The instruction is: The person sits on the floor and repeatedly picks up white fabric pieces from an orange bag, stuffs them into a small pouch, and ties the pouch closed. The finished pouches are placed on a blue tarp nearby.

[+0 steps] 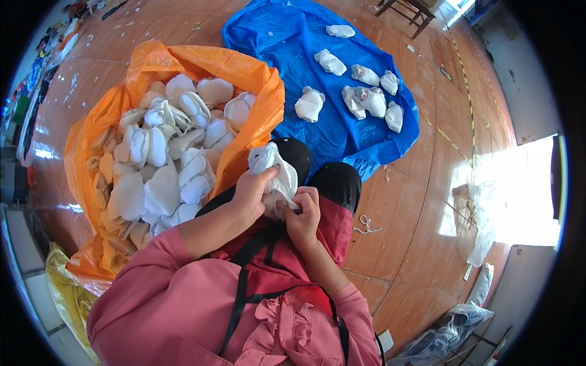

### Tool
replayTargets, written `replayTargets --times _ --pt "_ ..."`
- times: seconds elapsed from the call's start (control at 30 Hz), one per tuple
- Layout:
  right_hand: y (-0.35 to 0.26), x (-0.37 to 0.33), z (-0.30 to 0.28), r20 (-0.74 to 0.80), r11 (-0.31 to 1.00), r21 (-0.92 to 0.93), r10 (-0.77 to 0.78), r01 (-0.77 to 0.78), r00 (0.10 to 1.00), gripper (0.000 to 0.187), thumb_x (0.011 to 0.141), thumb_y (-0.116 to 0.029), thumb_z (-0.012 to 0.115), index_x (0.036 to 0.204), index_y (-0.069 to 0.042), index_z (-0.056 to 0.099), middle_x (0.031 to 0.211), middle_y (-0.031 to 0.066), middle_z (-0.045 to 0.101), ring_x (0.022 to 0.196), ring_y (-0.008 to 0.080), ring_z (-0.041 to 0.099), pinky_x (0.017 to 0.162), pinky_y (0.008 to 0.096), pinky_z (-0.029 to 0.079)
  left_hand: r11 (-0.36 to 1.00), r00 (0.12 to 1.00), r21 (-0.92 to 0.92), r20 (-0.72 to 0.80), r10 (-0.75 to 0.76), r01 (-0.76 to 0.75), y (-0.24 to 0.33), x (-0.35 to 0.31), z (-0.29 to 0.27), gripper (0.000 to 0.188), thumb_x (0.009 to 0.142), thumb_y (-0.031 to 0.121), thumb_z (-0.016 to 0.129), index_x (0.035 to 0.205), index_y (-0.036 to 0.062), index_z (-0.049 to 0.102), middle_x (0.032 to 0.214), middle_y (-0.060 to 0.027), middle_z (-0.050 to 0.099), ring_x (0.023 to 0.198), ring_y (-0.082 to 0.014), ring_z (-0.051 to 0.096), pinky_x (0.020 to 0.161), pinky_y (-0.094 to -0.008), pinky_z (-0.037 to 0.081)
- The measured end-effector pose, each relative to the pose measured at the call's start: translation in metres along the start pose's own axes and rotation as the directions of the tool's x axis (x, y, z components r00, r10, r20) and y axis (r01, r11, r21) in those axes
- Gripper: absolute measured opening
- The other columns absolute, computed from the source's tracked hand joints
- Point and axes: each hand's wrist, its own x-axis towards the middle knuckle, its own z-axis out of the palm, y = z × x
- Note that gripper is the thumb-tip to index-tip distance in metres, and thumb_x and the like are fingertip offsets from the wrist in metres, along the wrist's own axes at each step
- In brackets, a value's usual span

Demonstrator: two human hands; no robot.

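Note:
Above my lap I hold a white cloth piece (284,183), bundled up with a greyish fuzzy end at its top left. My left hand (251,194) is closed round its left side, the thumb pressed across the cloth. My right hand (303,221) pinches the lower right edge between thumb and fingers. What lies inside the bundle is hidden. Left of my hands, an orange sack (268,91) stands wide open, full of rounded white fabric pieces (162,189). Beyond my knees, several similar white bundles (310,104), some showing grey fuzzy bits, lie on a blue plastic sheet (274,49).
Reddish tiled floor (397,244) surrounds the sheet, with a tangle of white string (367,226) to the right of my knees. A wooden stool (412,13) stands at the far right. Clear plastic bags (448,332) lie low on the right; yellow sacking (67,299) sits at the lower left.

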Motion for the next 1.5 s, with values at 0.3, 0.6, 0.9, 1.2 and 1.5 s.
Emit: replayTargets --times 0.3,0.6,0.9,1.2,1.5 --pt "-0.010 0.019 0.002 0.195 0.994 -0.107 -0.004 0.026 0.981 0.040 0.074 -0.002 0.082 0.098 -0.003 0.051 0.113 0.0119 0.050 0.095 0.0259 0.055 0.078 0.0331 0.050 0.784 0.863 0.430 -0.021 0.504 -0.448 -0.007 0.034 -0.012 0.029 0.090 0.015 0.071 0.115 0.0039 0.061 0.104 -0.0073 0.067 0.092 -0.0216 0.067 0.080 -0.0350 0.052" --pt "0.007 0.017 -0.002 0.039 0.993 -0.077 0.090 -0.087 0.995 0.027 0.077 -0.003 0.075 0.092 -0.003 0.053 0.102 0.0120 0.055 0.085 0.0262 0.056 0.072 0.0325 0.048 0.986 0.989 -0.078 0.005 0.148 -0.147 0.007 -0.009 0.010 0.030 0.090 0.011 0.071 0.117 0.0061 0.058 0.106 -0.0069 0.066 0.094 -0.0213 0.068 0.080 -0.0375 0.056" --pt "0.047 0.006 -0.005 -0.078 0.900 -0.100 0.418 -0.424 0.905 0.008 0.084 -0.004 0.062 0.089 -0.001 0.057 0.078 0.0110 0.059 0.073 0.0213 0.057 0.068 0.0337 0.048 0.900 0.983 0.399 0.039 0.178 -0.178 -0.015 -0.042 0.018 0.043 0.088 0.012 0.076 0.119 0.0098 0.047 0.103 0.0004 0.064 0.081 -0.0091 0.063 0.056 -0.0210 0.046" --pt "0.024 0.019 -0.015 0.316 0.294 0.597 0.768 -0.746 0.556 0.014 0.098 -0.013 0.052 0.101 -0.002 0.061 0.082 0.0088 0.067 0.062 0.0186 0.064 0.053 0.0297 0.052 0.262 0.673 0.623 0.645 0.361 -0.738 -0.007 -0.022 -0.029 0.063 0.086 0.007 0.076 0.133 0.0006 0.035 0.117 -0.0148 0.067 0.084 -0.0193 0.068 0.074 -0.0296 0.054" --pt "0.015 0.009 -0.025 0.487 0.269 0.641 0.581 -0.719 0.652 0.035 0.099 -0.028 0.057 0.123 -0.002 0.059 0.105 0.0106 0.069 0.091 0.0231 0.068 0.080 0.0359 0.056 -0.137 0.496 0.559 0.805 0.326 -0.818 0.010 -0.010 -0.041 0.070 0.080 0.024 0.081 0.135 0.0047 0.042 0.125 -0.0228 0.061 0.108 -0.0377 0.065 0.089 -0.0431 0.054"
